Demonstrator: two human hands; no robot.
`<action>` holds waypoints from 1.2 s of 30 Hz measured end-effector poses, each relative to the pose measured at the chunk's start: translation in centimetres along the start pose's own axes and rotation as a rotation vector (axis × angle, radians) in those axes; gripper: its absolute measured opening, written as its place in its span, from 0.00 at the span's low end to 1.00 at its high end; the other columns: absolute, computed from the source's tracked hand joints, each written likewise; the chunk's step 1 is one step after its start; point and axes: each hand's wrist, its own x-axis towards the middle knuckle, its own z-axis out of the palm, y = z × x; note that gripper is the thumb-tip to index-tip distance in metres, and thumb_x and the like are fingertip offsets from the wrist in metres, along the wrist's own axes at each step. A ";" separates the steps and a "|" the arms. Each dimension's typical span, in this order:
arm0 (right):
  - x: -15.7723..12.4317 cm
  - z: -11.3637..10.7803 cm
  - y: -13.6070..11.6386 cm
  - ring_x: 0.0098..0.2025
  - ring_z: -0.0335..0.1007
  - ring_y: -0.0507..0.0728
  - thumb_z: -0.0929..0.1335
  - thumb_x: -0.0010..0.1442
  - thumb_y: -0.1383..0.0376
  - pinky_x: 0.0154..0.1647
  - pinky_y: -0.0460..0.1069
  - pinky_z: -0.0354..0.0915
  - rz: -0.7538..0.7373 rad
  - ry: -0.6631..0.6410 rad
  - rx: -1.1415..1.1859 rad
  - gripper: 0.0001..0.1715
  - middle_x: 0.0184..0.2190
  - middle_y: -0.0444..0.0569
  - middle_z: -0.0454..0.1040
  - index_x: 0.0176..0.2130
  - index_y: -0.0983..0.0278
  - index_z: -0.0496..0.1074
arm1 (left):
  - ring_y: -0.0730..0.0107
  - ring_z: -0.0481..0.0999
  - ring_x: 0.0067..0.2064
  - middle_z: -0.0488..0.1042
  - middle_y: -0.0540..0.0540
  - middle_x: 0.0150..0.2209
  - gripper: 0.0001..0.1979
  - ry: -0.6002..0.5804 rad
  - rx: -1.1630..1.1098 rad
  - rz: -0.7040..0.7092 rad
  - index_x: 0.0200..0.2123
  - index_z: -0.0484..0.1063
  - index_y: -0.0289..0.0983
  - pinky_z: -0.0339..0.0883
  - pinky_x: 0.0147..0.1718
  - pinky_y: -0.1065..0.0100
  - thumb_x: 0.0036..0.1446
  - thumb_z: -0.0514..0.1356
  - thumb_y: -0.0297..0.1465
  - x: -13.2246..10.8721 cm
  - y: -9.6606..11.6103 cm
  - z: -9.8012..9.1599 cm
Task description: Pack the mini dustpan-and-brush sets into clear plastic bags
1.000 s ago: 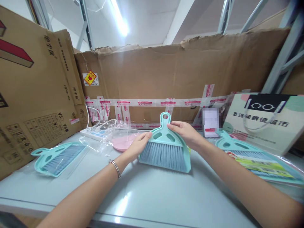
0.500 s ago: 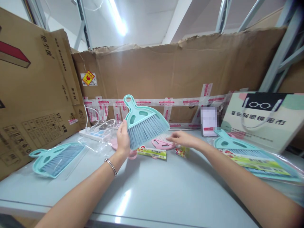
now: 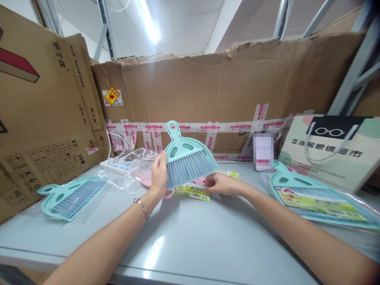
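My left hand [image 3: 159, 174] is wrapped round the left edge of a mint-green dustpan and brush set [image 3: 178, 143], holding it tilted above the table with its grey bristles facing me. My right hand [image 3: 222, 184] has its fingers pinched at the right end of a yellow-green printed label card [image 3: 191, 192], which lies on the table below the set. Pink pieces [image 3: 146, 179] show behind and beneath, partly covered by the set and my left hand. Another yellow-green card [image 3: 234, 174] is partly hidden behind my right hand.
A second mint set [image 3: 71, 200] lies at left; a bagged mint set with a label [image 3: 320, 202] lies at right. A power strip [image 3: 118, 166], clear plastic, phone [image 3: 265, 152], paper bag [image 3: 326, 150] and large cardboard boxes [image 3: 190, 87] stand around the back and sides.
My left hand has moved slightly right and turned the dustpan and brush set more upright. My right hand has come down and left to the label card's right end, its fingers closing.
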 end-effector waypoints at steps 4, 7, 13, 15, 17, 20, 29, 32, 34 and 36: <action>-2.3 -2.0 -1.0 0.29 0.65 0.53 0.64 0.46 0.72 0.28 0.45 0.56 -0.075 0.164 -0.209 0.06 0.27 0.46 0.72 0.27 0.63 0.70 | 0.67 0.71 0.39 0.74 0.45 0.37 0.22 0.028 0.015 0.016 0.35 0.72 0.35 0.65 0.38 0.67 0.52 0.56 0.49 0.5 -0.1 -0.4; -5.1 -3.3 -2.3 0.28 0.65 0.53 0.64 0.49 0.71 0.27 0.46 0.57 -0.222 0.098 -0.079 0.08 0.26 0.44 0.73 0.28 0.61 0.72 | 0.65 0.72 0.41 0.74 0.44 0.40 0.24 0.062 0.003 0.007 0.39 0.72 0.36 0.66 0.39 0.67 0.51 0.56 0.50 1.0 -0.1 -0.7; -6.6 -2.6 -3.9 0.26 0.64 0.51 0.66 0.53 0.58 0.26 0.45 0.59 -0.390 0.020 0.398 0.12 0.24 0.44 0.71 0.32 0.62 0.75 | 0.61 0.75 0.40 0.77 0.42 0.37 0.25 -0.079 -0.043 -0.234 0.39 0.72 0.36 0.69 0.38 0.64 0.51 0.56 0.51 0.3 -0.1 -0.1; -5.4 -1.7 -3.7 0.23 0.60 0.49 0.65 0.54 0.59 0.23 0.44 0.55 -0.323 0.189 0.370 0.12 0.22 0.42 0.68 0.32 0.62 0.74 | 0.58 0.76 0.39 0.78 0.41 0.34 0.25 -0.166 -0.063 -0.378 0.38 0.73 0.35 0.70 0.37 0.62 0.51 0.57 0.51 -0.3 0.0 0.2; -4.2 -1.0 -3.2 0.22 0.57 0.49 0.64 0.54 0.59 0.22 0.44 0.53 -0.246 0.343 0.324 0.12 0.20 0.41 0.66 0.32 0.62 0.72 | 0.56 0.77 0.38 0.78 0.39 0.34 0.26 -0.287 -0.132 -0.522 0.39 0.72 0.34 0.71 0.37 0.59 0.50 0.57 0.52 -0.8 0.2 0.5; -3.0 -0.6 -2.4 0.22 0.57 0.50 0.64 0.53 0.58 0.23 0.45 0.52 -0.160 0.532 0.252 0.12 0.19 0.40 0.61 0.32 0.62 0.71 | 0.54 0.78 0.37 0.78 0.37 0.36 0.29 -0.459 -0.281 -0.639 0.43 0.71 0.33 0.72 0.36 0.55 0.49 0.57 0.52 -1.2 0.2 0.6; -2.6 -0.9 -1.4 0.24 0.59 0.52 0.63 0.53 0.59 0.26 0.46 0.53 -0.121 0.649 0.099 0.10 0.20 0.41 0.63 0.31 0.61 0.69 | 0.52 0.78 0.39 0.77 0.35 0.38 0.32 -0.499 -0.277 -0.592 0.44 0.70 0.34 0.73 0.36 0.55 0.46 0.59 0.54 -1.3 0.4 0.4; -2.3 -0.7 -1.1 0.25 0.60 0.53 0.63 0.53 0.59 0.28 0.47 0.54 -0.121 0.631 0.083 0.10 0.19 0.41 0.63 0.31 0.61 0.69 | 0.54 0.79 0.36 0.77 0.36 0.37 0.29 -0.454 -0.221 -0.540 0.43 0.69 0.35 0.73 0.34 0.55 0.44 0.63 0.50 -1.2 0.0 0.3; -2.1 -0.6 -0.9 0.26 0.61 0.53 0.64 0.52 0.59 0.30 0.48 0.56 -0.145 0.648 0.099 0.09 0.21 0.41 0.63 0.32 0.61 0.68 | 0.55 0.79 0.34 0.77 0.38 0.36 0.26 -0.413 -0.151 -0.493 0.42 0.68 0.35 0.73 0.33 0.55 0.41 0.68 0.42 -1.2 -0.4 0.3; -1.9 -0.6 -0.7 0.31 0.63 0.55 0.67 0.49 0.57 0.35 0.50 0.59 -0.185 0.827 0.168 0.15 0.29 0.44 0.65 0.36 0.61 0.67 | 0.58 0.78 0.32 0.77 0.40 0.34 0.26 -0.372 -0.107 -0.454 0.41 0.68 0.35 0.73 0.32 0.57 0.37 0.70 0.35 -1.1 -0.5 0.3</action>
